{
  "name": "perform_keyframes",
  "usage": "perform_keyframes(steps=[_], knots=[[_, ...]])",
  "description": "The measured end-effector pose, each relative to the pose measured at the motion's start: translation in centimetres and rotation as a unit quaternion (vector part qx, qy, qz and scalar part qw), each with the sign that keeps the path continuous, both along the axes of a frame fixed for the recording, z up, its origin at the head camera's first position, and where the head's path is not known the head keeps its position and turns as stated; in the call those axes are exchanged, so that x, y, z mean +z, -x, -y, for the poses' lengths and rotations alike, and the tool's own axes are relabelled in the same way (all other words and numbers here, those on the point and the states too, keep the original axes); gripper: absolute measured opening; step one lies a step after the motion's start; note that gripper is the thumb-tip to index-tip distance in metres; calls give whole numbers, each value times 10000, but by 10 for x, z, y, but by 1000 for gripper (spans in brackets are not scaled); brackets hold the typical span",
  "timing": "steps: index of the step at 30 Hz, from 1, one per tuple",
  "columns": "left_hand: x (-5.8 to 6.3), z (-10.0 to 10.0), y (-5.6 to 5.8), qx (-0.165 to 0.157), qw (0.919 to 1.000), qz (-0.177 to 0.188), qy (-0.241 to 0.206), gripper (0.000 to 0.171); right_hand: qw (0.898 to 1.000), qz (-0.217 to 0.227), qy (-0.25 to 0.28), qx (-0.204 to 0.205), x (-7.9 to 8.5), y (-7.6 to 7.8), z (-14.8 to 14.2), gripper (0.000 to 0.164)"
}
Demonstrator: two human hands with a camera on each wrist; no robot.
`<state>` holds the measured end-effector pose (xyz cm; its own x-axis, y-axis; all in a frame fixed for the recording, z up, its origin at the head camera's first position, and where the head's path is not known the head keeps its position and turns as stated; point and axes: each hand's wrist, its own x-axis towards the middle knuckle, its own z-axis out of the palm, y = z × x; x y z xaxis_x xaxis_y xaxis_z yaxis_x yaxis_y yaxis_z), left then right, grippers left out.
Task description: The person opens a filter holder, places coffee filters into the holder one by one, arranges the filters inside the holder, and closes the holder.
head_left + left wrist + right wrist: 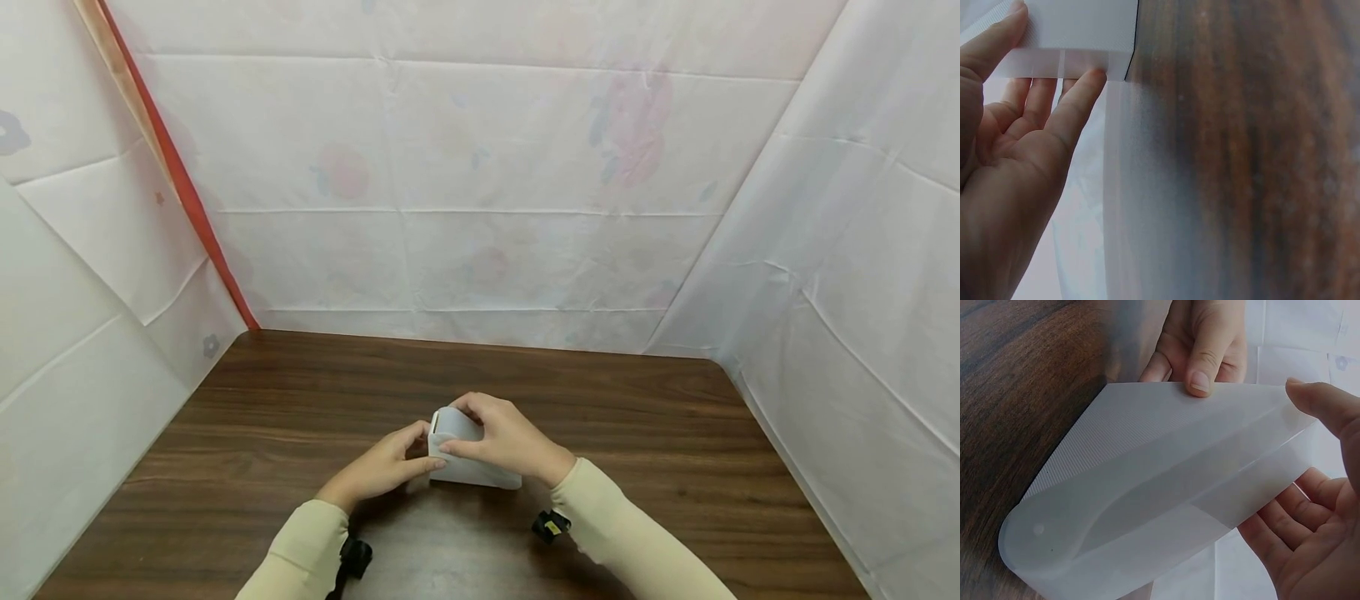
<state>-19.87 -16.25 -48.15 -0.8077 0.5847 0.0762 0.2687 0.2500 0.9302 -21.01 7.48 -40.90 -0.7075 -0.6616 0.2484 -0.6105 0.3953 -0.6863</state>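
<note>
A white wedge-shaped plastic case (pixel 474 473) stands on the brown table, with a sloping top and a narrow dark slot at its upper left end. From above, my right hand (pixel 513 437) grips its upper part, thumb on the near side and fingers over the far side. My left hand (pixel 382 465) holds its left end, the thumb on the near face; in the left wrist view its fingertips touch the end wall of the case (pixel 1082 25). Fine ribbing and a smooth rounded end show on the case (pixel 1147 481) in the right wrist view.
The dark wood-grain table (pixel 300 383) runs back to a pale patterned cloth (pixel 487 183). Similar cloth hangs along the left and right sides, and a red strip (pixel 180 171) edges the back left corner. Black wrist cameras (pixel 551 527) sit below both sleeves.
</note>
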Motion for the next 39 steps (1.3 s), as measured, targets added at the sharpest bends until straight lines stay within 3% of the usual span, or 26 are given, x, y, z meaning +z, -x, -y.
perform_keyframes(steps=[22,33,39], knots=[[-1,1,-1,-82,9999,14,-104,33,9996,275,-79,-54,-3,-1,1,49],[1,0,0,30,10000,-30,0,35,9984,393,-288,-275,3,-3,-15,64],[3,-1,-1,34,10000,-60,48,35,9976,474,-319,-397,-3,-1,-28,65]])
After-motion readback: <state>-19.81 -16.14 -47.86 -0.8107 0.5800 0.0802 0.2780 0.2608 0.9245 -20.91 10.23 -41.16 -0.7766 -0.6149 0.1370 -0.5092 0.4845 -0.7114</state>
